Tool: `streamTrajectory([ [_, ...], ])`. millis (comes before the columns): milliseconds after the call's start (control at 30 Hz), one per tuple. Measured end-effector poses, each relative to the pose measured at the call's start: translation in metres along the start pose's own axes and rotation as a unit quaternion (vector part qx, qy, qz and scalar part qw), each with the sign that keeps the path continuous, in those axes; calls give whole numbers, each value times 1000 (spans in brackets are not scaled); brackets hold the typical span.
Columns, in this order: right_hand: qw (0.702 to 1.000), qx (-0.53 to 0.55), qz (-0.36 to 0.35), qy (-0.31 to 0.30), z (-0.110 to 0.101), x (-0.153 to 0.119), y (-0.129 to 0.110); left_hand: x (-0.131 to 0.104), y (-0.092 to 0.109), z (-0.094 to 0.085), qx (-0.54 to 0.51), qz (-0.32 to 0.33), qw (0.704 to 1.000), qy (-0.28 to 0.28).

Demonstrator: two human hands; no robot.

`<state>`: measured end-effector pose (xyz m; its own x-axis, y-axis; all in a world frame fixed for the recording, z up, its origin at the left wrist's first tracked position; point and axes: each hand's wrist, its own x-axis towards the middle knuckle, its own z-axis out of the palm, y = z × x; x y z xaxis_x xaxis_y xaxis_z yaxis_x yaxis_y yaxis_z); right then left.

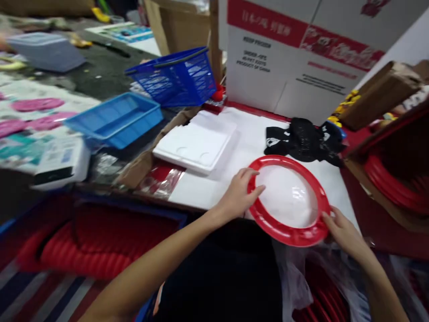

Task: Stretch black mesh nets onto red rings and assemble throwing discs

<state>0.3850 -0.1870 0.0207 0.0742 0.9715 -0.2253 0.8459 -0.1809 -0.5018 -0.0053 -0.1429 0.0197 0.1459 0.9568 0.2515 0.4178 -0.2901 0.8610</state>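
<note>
A round red ring (288,235) with a clear, shiny centre is held tilted over the white sheet on the table. My left hand (239,192) grips its left rim, thumb and fingers closed around the edge. At the lower right rim, my right hand (342,232) pinches the ring, its fingers partly hidden beneath. Just behind the ring lies a black figure-shaped piece (303,141) with small white marks. A flat white foam block (197,143) rests left of the ring.
Cartons (284,76) stand behind. On the right, a cardboard box (372,188) holds red rings. A blue basket (181,80) and light blue tray (117,118) sit on the left. Stacked red rings (90,246) fill a container at lower left; more lie in plastic below.
</note>
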Motion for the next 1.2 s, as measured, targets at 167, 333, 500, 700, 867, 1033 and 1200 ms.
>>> streamTrajectory([
  [167,966,32,-52,-251,-49,39,-27,43,-30,-6,222,8,968,-115],
  [333,978,68,-167,105,-58,140,-54,77,-27,-18,285,38,930,-228],
  [500,940,116,-199,254,-24,226,-96,122,-13,-4,316,62,918,-230],
  [700,836,353,-259,331,-32,186,-130,154,6,32,80,180,978,-72],
  [867,843,450,-279,88,-23,121,-156,138,32,61,-103,210,961,-147],
  [1033,890,356,-230,166,-28,120,-145,137,24,43,-180,34,889,-420],
  [1200,902,363,-194,131,-20,121,-145,131,23,35,-249,-112,926,-260],
])
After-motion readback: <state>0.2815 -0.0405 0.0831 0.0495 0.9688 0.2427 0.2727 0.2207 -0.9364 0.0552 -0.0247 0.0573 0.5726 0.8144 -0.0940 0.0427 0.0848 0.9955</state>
